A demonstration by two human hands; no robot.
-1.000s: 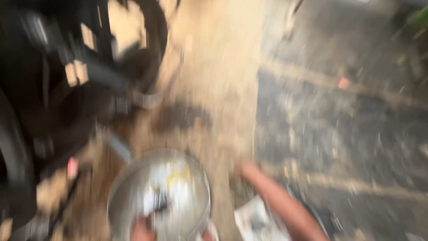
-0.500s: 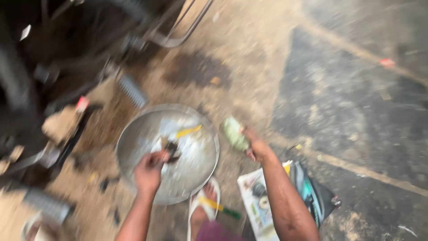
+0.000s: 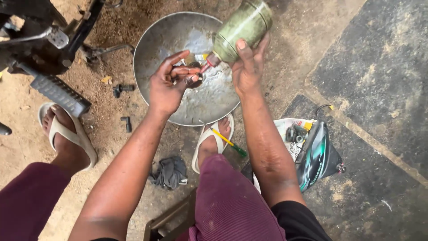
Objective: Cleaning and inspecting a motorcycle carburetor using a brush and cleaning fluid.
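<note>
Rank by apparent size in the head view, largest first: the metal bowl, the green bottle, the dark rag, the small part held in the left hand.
1. Metal bowl
2. Green bottle, though it is nearer the camera
3. Dark rag, close to the bottle, so unsure
4. Small part in the left hand

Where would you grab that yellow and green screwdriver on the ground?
Probably by the green handle, coming from above on the right side. The screwdriver lies flat and slanted beside the sandal, and its yellow end tucks close to the foot, so the handle end is the freest part to pinch.
</note>
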